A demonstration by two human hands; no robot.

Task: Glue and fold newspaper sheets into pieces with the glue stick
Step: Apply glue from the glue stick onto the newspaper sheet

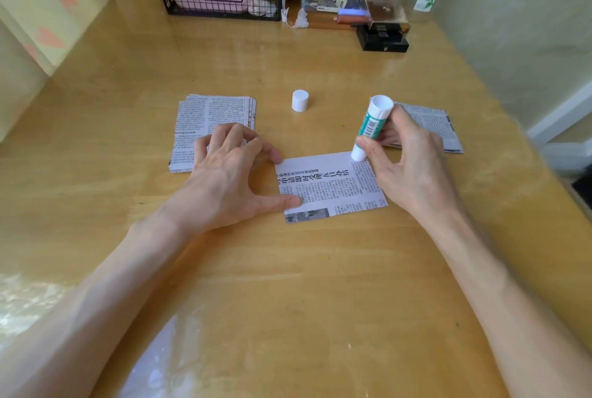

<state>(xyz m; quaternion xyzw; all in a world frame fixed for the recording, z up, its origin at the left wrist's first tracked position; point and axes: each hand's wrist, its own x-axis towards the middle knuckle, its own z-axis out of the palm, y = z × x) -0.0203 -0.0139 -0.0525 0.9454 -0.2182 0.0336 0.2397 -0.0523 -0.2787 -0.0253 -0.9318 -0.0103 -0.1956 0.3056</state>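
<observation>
Table holds newspaper sheet, left stack, right stack, cap.

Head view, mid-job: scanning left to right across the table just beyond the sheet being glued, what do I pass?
Left stack of newspaper pieces → white cap → glue stick, in the grip of the right hand → right stack of newspaper pieces.

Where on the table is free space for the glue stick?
Bare tabletop lies between the white cap and the black boxes, and on the near side of the newspaper sheet. Crowded: the back edge, the left stack and right stack.
</observation>
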